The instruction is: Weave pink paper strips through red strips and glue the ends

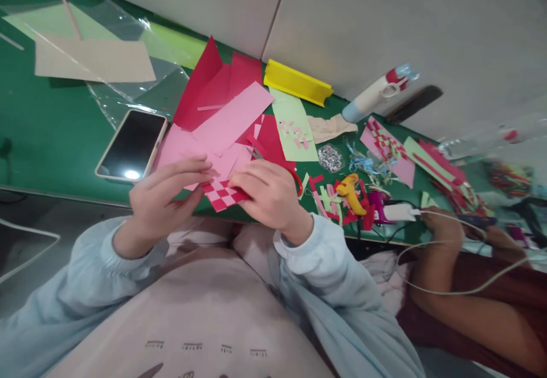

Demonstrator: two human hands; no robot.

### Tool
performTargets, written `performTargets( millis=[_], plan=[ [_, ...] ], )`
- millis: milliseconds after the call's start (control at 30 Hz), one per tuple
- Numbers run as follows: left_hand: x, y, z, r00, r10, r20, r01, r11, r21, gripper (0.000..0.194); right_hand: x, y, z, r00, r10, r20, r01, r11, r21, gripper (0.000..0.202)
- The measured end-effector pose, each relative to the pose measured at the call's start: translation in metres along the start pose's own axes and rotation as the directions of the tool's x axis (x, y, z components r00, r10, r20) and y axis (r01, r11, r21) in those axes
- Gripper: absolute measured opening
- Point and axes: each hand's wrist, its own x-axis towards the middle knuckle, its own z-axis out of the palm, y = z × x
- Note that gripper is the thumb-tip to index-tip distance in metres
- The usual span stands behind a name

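With both hands, left [164, 195] and right [267, 192], pinching the red-and-pink woven paper mat [223, 194], keep strips flat, snug and square at the near edge of the green surface [51, 138].

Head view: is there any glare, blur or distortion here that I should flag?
Head view: frame tilted; glare spot on the phone screen; sheen on the clear plastic sheet; far right edge smeared and soft; left hand, right hand and woven paper fairly sharp.

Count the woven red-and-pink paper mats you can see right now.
2. One woven mat is held between the left hand and right hand; a second woven mat lies on the green table to the right. Others may be hidden under loose paper.
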Motion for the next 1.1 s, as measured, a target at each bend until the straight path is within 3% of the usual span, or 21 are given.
performTargets(
  millis=[133,333,567,667,867,933,967,1000,1067,1100],
  plan=[
    [0.001,-0.008,0.002,0.972,0.214,-0.094,-0.204,0.974,0.101,0.033,-0.016,0.0,0.006,0.983,-0.15,-0.108,0.126,0.971,-0.204,0.02],
    [-0.004,-0.018,0.005,0.936,0.324,-0.137,-0.252,0.889,0.382,0.007,-0.029,0.005,0.015,0.971,-0.199,-0.133,0.168,0.963,-0.21,0.019],
    [-0.007,-0.021,0.002,0.921,0.372,-0.118,-0.304,0.874,0.379,0.009,-0.025,-0.001,0.013,0.912,-0.326,-0.248,0.218,0.899,-0.379,0.023],
    [-0.004,-0.02,0.003,0.918,0.385,-0.1,-0.338,0.887,0.315,0.016,-0.025,-0.002,0.014,0.909,-0.322,-0.265,0.192,0.888,-0.419,0.023],
    [-0.009,-0.015,0.006,0.988,0.152,-0.037,-0.14,0.963,0.231,0.019,-0.027,0.0,0.022,0.917,-0.303,-0.261,0.171,0.888,-0.428,0.021],
    [-0.013,-0.011,0.008,0.999,-0.037,-0.013,0.039,0.983,0.181,0.022,-0.028,0.001,0.025,0.915,-0.296,-0.275,0.161,0.891,-0.425,0.021],
    [-0.015,-0.009,0.009,0.984,-0.178,0.011,0.176,0.978,0.108,0.025,-0.029,0.002,0.027,0.913,-0.288,-0.288,0.149,0.895,-0.421,0.02],
    [-0.016,-0.007,0.01,0.943,-0.329,0.055,0.33,0.944,-0.003,0.029,-0.029,0.003,0.029,0.914,-0.276,-0.298,0.135,0.899,-0.417,0.019],
    [-0.017,-0.003,0.014,0.807,-0.557,0.197,0.591,0.763,-0.262,0.041,-0.031,0.004,0.034,0.914,-0.251,-0.319,0.104,0.904,-0.415,0.016],
    [-0.017,-0.001,0.016,0.738,-0.614,0.28,0.673,0.643,-0.366,0.045,-0.031,0.005,0.037,0.914,-0.243,-0.325,0.092,0.905,-0.416,0.015]
  ],
)
